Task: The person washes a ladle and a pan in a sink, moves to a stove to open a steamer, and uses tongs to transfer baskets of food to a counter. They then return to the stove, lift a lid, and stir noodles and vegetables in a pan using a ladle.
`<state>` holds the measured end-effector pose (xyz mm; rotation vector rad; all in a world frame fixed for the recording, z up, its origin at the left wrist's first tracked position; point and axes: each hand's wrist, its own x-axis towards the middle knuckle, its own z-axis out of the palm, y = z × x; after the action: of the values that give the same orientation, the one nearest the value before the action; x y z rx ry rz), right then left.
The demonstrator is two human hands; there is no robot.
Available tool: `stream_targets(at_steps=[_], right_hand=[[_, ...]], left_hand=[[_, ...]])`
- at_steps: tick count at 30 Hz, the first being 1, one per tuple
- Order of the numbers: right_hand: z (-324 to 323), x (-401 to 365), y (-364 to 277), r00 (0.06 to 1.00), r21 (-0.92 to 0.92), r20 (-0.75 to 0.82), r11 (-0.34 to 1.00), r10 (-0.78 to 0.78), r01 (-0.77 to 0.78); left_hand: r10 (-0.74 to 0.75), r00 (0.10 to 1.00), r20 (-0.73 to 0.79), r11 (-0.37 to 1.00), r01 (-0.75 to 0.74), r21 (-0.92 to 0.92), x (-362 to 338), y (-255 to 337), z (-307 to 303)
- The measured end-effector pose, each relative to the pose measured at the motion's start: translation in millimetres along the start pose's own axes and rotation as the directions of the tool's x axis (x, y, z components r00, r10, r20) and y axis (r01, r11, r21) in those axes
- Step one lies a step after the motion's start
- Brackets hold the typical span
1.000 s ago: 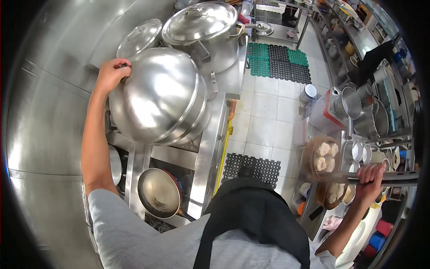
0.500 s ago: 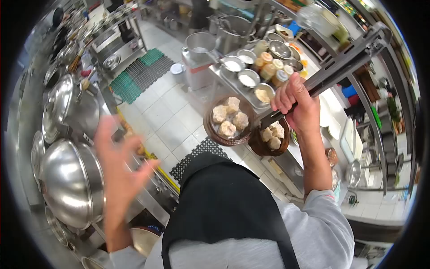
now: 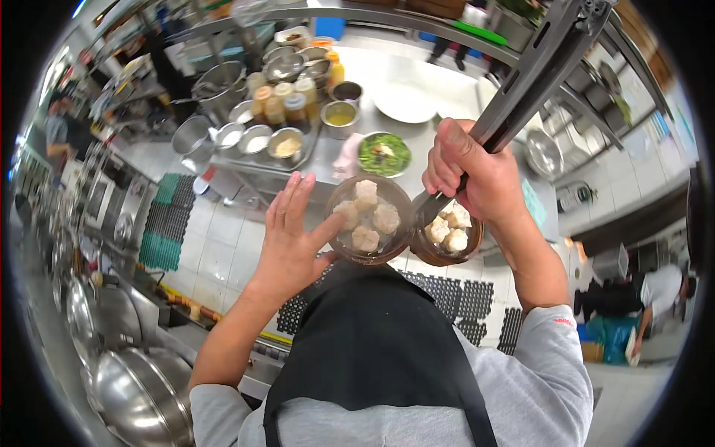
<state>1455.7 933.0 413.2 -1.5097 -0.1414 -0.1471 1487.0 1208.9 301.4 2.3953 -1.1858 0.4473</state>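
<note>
My right hand [image 3: 480, 179] is wrapped round a pair of long metal tongs [image 3: 532, 74], whose far arms rise toward the upper right. At their lower end, the tongs reach in between two round steamer baskets held up in front of my apron. Four pale dumplings sit in the left basket [image 3: 370, 258]; several more fill the right basket [image 3: 436, 258], partly hidden behind my right hand. My left hand [image 3: 290, 235] is open with fingers spread, its index finger and thumb overlapping the left basket's rim in this view.
Beyond the baskets a steel table [image 3: 346, 82] bears a plate of chopped greens [image 3: 384, 154], squeeze bottles [image 3: 274, 110], metal bowls and a white plate [image 3: 406, 100]. Large steel woks [image 3: 138, 395] stand at lower left. One person [image 3: 640, 294] bends at far right; another [image 3: 61, 130] is far left.
My view has swung right, toward the table. My left hand has come from the stove side to the left basket. The tongs and both baskets stay in my right hand's hold.
</note>
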Motion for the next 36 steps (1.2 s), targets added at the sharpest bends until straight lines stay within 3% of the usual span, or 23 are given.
stream_targets(at_steps=[5, 9, 13, 16, 18, 20, 22, 23, 26, 27, 30, 32, 33, 36], right_hand=[[-57, -45, -15, 0.980, 0.044, -0.196, 0.998, -0.030, 0.039], [-88, -81, -14, 0.918, -0.022, -0.397, 1.000, -0.008, -0.001], [-119, -120, 3, 0.802, 0.007, -0.596, 0.999, 0.039, -0.044], [-141, -155, 18, 0.637, 0.129, -0.769, 0.989, 0.056, 0.070], [-156, -185, 25, 0.536, 0.113, -0.843, 0.987, 0.037, 0.110], [-164, -213, 25, 0.339, 0.110, -0.938, 0.988, 0.067, 0.108], [-174, -250, 32, 0.268, -0.035, -0.962, 0.996, -0.056, 0.084], [-171, -257, 28, 0.157, -0.136, -0.978, 0.991, -0.135, 0.003], [-177, -301, 25, -0.031, -0.112, -0.994, 0.989, -0.109, 0.099], [-179, -313, 24, -0.065, -0.125, -0.991, 0.987, -0.119, 0.098], [-187, -342, 15, -0.167, -0.158, -0.976, 0.982, -0.140, 0.099], [-197, -362, 10, -0.226, -0.173, -0.963, 0.980, -0.146, 0.103], [-208, -383, 11, -0.171, -0.187, -0.971, 0.976, -0.167, 0.114], [-241, -417, 9, -0.099, -0.209, -0.975, 0.972, -0.199, 0.105]], left_hand=[[0.198, 0.979, 0.042, 0.979, -0.195, -0.065, 53, 30, 28], [0.379, 0.923, 0.072, 0.915, -0.361, -0.181, 90, 44, 60], [0.461, 0.867, 0.186, 0.853, -0.375, -0.364, 113, 51, 91], [0.374, 0.861, 0.346, 0.862, -0.184, -0.473, 116, 42, 128], [0.352, 0.832, 0.428, 0.815, -0.047, -0.578, 109, 29, 160], [0.351, 0.762, 0.544, 0.748, 0.122, -0.653, 104, 17, 192], [0.338, 0.682, 0.649, 0.736, 0.238, -0.634, 108, 18, 208], [0.325, 0.637, 0.699, 0.730, 0.300, -0.613, 106, 21, 214], [0.393, 0.601, 0.696, 0.692, 0.305, -0.655, 107, 32, 255], [0.458, 0.624, 0.633, 0.651, 0.249, -0.717, 102, 32, 286], [0.272, 0.259, 0.927, 0.649, 0.662, -0.375, 134, 62, 324], [0.150, 0.175, 0.973, 0.302, 0.929, -0.213, 143, 76, 359], [0.101, 0.121, 0.987, 0.088, 0.988, -0.130, 149, 83, 379], [-0.042, 0.031, 0.999, -0.120, 0.992, -0.036, 176, 104, 419]])
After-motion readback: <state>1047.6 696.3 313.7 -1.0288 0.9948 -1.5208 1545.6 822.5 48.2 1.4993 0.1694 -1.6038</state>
